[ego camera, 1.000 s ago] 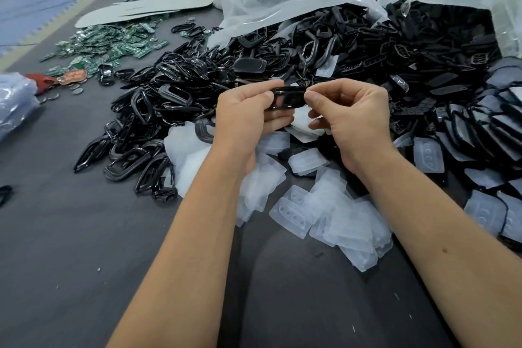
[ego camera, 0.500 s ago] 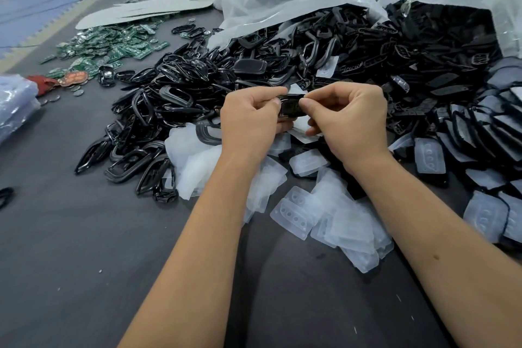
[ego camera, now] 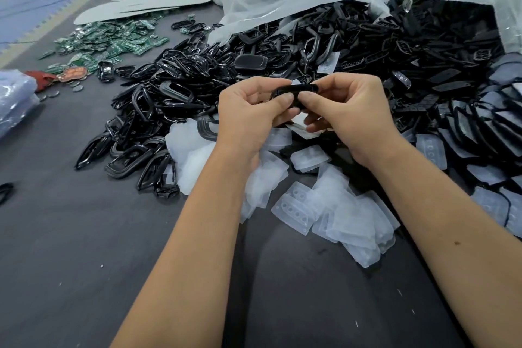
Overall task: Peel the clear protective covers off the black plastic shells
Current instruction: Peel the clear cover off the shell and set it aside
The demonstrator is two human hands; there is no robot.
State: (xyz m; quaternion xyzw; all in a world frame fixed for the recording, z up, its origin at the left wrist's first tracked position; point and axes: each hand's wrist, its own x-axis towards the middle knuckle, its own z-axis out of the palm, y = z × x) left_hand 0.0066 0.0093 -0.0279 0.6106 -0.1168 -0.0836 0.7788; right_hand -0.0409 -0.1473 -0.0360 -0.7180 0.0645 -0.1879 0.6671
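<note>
The left hand (ego camera: 248, 116) pinches one end of the black shell (ego camera: 296, 92), held above the discarded clear covers (ego camera: 324, 206) — the right hand (ego camera: 350, 113) pinches the other end. Better to lift a cover corner with a fingernail — peel slowly.

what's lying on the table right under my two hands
Under the left hand and right hand, which hold a black shell, lie clear covers on the table. The hands and forearms hide whatever is directly beneath them.

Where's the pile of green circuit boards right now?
Head view: the circuit boards lie far left on the table, left of the black shell heap.
</note>
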